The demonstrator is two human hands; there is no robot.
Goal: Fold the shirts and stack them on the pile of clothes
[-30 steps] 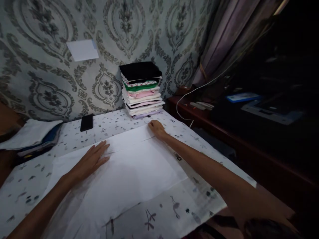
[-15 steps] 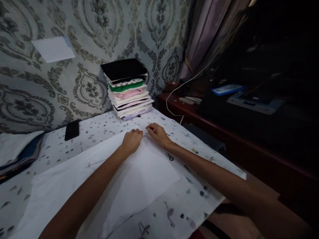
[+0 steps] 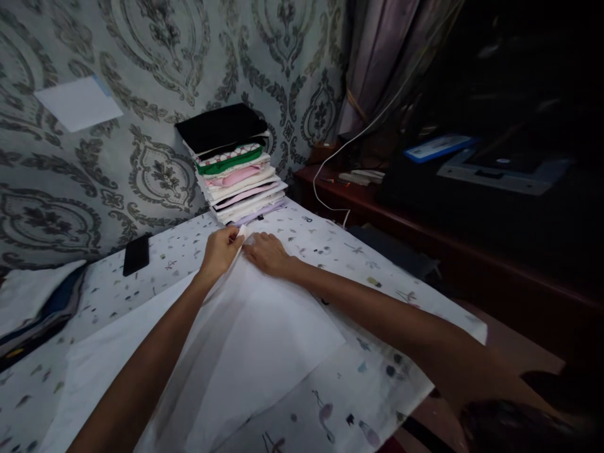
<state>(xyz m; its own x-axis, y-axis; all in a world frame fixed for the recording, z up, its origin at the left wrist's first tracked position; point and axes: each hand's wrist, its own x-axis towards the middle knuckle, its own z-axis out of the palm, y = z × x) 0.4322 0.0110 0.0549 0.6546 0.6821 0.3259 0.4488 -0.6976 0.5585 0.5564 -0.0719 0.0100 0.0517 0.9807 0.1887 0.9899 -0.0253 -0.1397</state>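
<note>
A white cloth (image 3: 264,333) lies spread over the patterned table cover, its far end raised in folds between my hands. My left hand (image 3: 220,251) pinches that far edge, fingers closed on it. Right beside it, my right hand (image 3: 268,253) has its fingers curled down on the same edge, gripping the cloth. Just beyond both hands stands a tall stack of folded clothes (image 3: 240,182) with a black piece on top.
A black phone (image 3: 136,254) lies on the table cover (image 3: 325,236) at the left. More folded clothes (image 3: 35,302) sit at the far left. A white cable (image 3: 325,200) hangs over a dark red surface at the right, near a blue-edged object (image 3: 438,148).
Both hands have moved left and slightly up in the view. The cloth's far edge is now lifted and gathered between them. The view has shifted a little.
</note>
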